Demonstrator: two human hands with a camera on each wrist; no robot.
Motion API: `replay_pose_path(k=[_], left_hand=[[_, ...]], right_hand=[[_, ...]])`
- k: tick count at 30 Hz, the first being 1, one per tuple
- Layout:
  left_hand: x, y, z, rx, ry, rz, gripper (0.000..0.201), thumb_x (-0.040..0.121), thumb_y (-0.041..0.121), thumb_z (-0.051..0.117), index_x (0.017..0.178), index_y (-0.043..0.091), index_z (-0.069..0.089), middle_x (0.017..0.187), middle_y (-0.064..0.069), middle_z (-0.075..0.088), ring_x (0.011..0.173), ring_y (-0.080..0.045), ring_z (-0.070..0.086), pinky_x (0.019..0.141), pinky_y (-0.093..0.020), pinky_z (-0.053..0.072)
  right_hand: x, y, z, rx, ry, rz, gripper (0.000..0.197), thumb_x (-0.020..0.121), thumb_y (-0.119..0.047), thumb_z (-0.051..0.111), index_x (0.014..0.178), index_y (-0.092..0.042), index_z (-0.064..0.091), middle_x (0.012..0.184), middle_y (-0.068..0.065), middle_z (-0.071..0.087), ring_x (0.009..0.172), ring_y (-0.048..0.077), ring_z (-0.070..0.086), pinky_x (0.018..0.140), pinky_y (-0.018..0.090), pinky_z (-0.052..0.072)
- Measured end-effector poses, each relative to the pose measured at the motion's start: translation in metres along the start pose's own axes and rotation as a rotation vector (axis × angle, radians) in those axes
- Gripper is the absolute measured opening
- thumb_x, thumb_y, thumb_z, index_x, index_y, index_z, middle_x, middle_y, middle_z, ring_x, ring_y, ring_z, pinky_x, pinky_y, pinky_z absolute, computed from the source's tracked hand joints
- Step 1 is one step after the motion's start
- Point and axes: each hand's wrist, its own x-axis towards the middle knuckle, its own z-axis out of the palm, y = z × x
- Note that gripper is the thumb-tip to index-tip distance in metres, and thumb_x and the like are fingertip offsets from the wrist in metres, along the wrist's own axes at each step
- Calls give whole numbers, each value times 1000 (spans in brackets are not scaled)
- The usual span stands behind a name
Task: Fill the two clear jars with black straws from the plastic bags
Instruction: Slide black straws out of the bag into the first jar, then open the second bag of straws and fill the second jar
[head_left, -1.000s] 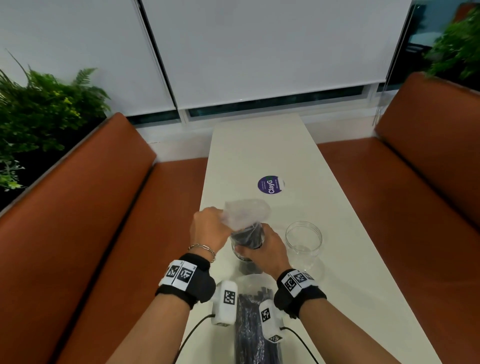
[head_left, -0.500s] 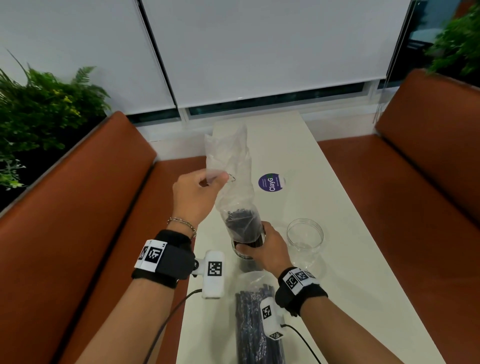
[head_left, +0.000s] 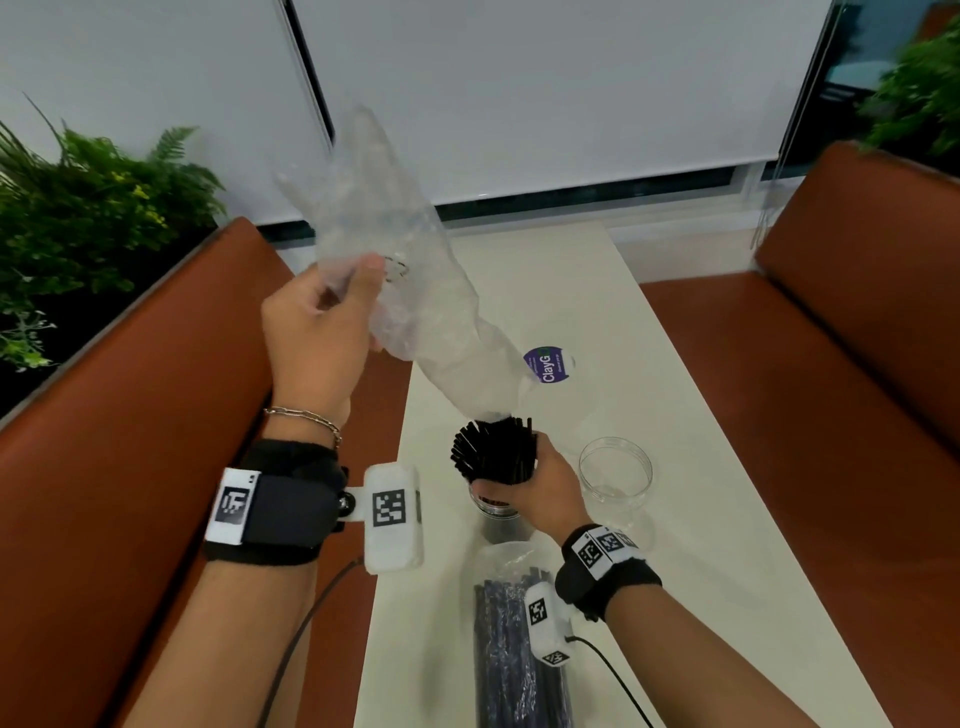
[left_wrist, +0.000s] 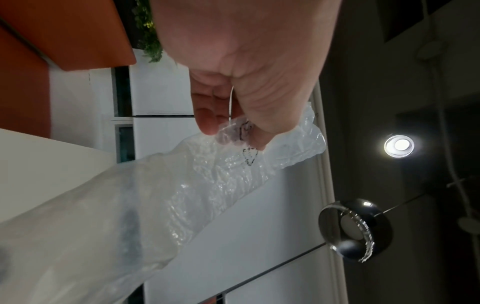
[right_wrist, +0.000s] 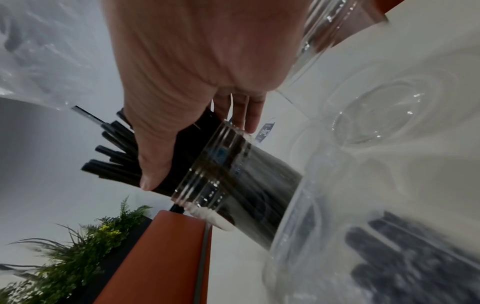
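My left hand (head_left: 332, 312) pinches an empty clear plastic bag (head_left: 410, 291) and holds it high over the table's left side; the bag (left_wrist: 182, 185) hangs slack below the fingers. Its open mouth sits just above a bundle of black straws (head_left: 493, 452). My right hand (head_left: 540, 478) grips that bundle where it stands in a clear jar (head_left: 496, 512). In the right wrist view the thumb and fingers wrap the straws (right_wrist: 114, 156) just above the jar's rim (right_wrist: 207, 166). A second clear jar (head_left: 615, 470) stands empty to the right.
A second plastic bag full of black straws (head_left: 519, 649) lies on the white table (head_left: 701, 519) near me. A purple round sticker (head_left: 549, 365) lies farther back. Orange benches (head_left: 130, 441) flank the table, with plants (head_left: 88, 223) behind them.
My left hand has risen up and left, pulling the bag off the straws until their tops stand bare. My right hand stays around the bundle at the jar.
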Motion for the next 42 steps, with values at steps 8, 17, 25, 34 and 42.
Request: replay_pose_path(k=[8, 17, 25, 34, 42], left_hand=[[-5, -8, -66, -308, 199, -230, 26, 96, 24, 74, 116, 8, 79, 84, 6, 76, 63, -9, 63, 52, -22, 52], [-133, -100, -114, -664, 107, -653, 17, 103, 23, 61, 110, 20, 76, 98, 6, 75, 76, -4, 72, 57, -19, 59], [-217, -110, -114, -942, 185, -899, 17, 96, 17, 62, 89, 15, 77, 90, -2, 74, 70, -13, 77, 62, -28, 67], [-259, -116, -122, -1040, 95, -934, 24, 54, 11, 85, 78, 9, 83, 78, -7, 79, 63, -19, 79, 53, -32, 66], [-273, -138, -128, -651, 73, -935, 55, 92, 41, 61, 146, 28, 57, 134, -9, 72, 113, -41, 72, 92, -59, 61]], right_hand=[[-4, -43, -25, -91, -41, -158, 144, 45, -62, 99, 163, -36, 20, 165, -12, 39, 152, 15, 36, 125, 41, 34], [-75, -117, -45, 288, -436, -253, 138, 56, -58, 97, 164, -43, 12, 167, -16, 35, 151, 7, 39, 120, 33, 39], [-93, -75, -36, 73, -389, -52, 100, 56, -89, 73, 141, -41, 54, 137, -21, 62, 127, 4, 60, 101, 31, 56], [-121, -53, -62, 21, -318, -259, 47, 70, -74, 80, 109, -51, 71, 108, -27, 70, 102, 4, 62, 84, 18, 46], [-145, -57, -72, 262, -259, -272, 22, 93, -41, 66, 101, -20, 69, 85, -10, 77, 80, 7, 73, 75, 21, 56]])
